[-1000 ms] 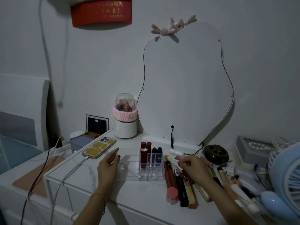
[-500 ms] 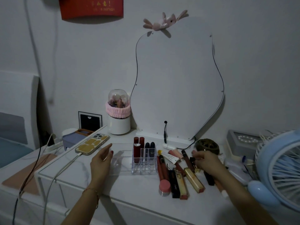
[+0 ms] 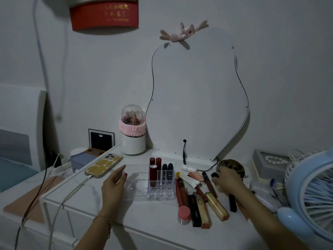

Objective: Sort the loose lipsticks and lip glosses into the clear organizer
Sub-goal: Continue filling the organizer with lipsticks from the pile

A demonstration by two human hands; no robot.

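A clear organizer (image 3: 162,194) stands mid-table with two red lipsticks (image 3: 155,169) and two dark ones (image 3: 167,171) upright in its back slots; its low tray part (image 3: 138,189) extends left. My left hand (image 3: 114,184) lies flat against that tray's left edge, fingers apart, holding nothing. Loose tubes lie to the right: a long red gloss (image 3: 180,192), a gold gloss (image 3: 216,207), a black tube (image 3: 194,211), a pink-capped jar (image 3: 183,213). My right hand (image 3: 228,181) is curled over a dark lipstick tube (image 3: 232,203) at the pile's right edge, both ends sticking out.
A phone (image 3: 104,165) on a charging cable lies left of the organizer. Behind are a white brush holder (image 3: 133,143), a wavy mirror (image 3: 198,96) and a small white tube (image 3: 187,167). A brown round dish (image 3: 234,166), a grey box (image 3: 268,159) and a blue fan (image 3: 313,193) crowd the right.
My right hand has moved right, from the middle of the loose pile to its far edge beside the brown dish, and closed over a dark tube. My left hand has stayed by the tray.
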